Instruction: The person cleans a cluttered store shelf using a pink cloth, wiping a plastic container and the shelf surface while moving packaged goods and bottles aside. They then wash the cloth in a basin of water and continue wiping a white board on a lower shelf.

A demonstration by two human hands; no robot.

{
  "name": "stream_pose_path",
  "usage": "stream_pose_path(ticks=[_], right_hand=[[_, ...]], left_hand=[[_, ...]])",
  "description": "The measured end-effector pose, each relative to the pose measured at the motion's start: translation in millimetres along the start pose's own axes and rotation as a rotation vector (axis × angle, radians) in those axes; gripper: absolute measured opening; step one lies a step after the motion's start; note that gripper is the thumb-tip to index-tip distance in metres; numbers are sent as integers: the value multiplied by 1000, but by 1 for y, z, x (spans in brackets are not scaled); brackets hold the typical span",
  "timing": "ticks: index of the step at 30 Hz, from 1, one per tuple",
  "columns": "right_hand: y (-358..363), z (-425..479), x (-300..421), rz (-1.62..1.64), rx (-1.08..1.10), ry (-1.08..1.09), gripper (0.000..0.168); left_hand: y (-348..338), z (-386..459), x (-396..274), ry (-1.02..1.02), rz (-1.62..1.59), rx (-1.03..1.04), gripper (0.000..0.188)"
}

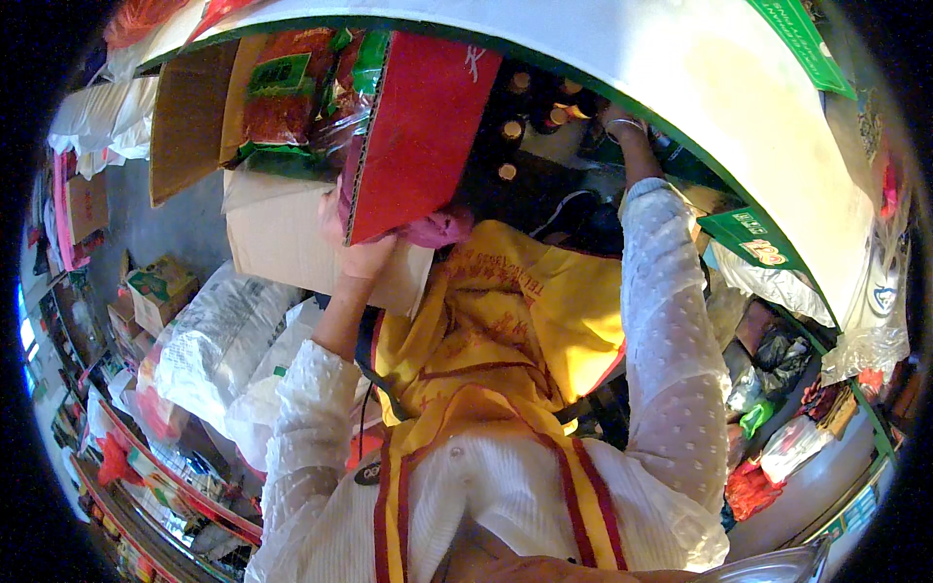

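My left hand (364, 255) grips the lower edge of a red cardboard flap (430, 138), its fingers on the flap's left side. A crumpled pink cloth (441, 226) lies against that hand; whether it is held too is unclear. The flap belongs to an open carton (232, 109) with red and green plastic packets (280, 91) inside. My right hand (619, 120), a bracelet at its wrist, reaches into shadow under the white tabletop (568, 33). Its fingers are too dark to make out. Several dark bottles with gold caps (512, 130) stand to its left.
A plain cardboard box (280, 226) sits below the open carton. White plastic sacks (219, 342) lie to the left, near a small printed carton (160, 291). On the right are bagged goods (780, 357) under the table's green edge. A yellow apron (496, 313) covers my lap.
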State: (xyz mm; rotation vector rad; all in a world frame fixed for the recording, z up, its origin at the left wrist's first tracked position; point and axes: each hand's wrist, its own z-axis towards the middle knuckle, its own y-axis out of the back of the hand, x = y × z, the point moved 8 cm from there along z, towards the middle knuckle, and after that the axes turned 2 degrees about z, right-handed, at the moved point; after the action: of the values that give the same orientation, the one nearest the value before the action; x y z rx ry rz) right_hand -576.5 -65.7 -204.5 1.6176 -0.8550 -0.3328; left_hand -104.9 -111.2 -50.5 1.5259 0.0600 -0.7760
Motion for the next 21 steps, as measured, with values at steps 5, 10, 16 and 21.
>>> stream_pose_path(ticks=[5, 10, 16, 21], right_hand=[[52, -87, 47, 220, -377, -83, 29], [-23, -190, 107, 299, -157, 112, 39], [-68, -208, 123, 210, 99, 155, 46], [-91, -181, 114, 5, 264, 264, 42]], left_hand=[[-5, -11, 10, -2, -20, -70, 43], [-3, -3, 1, 6, -103, -49, 44], [-9, -5, 13, 16, -26, -47, 48], [-11, 1, 13, -14, -90, -80, 47]])
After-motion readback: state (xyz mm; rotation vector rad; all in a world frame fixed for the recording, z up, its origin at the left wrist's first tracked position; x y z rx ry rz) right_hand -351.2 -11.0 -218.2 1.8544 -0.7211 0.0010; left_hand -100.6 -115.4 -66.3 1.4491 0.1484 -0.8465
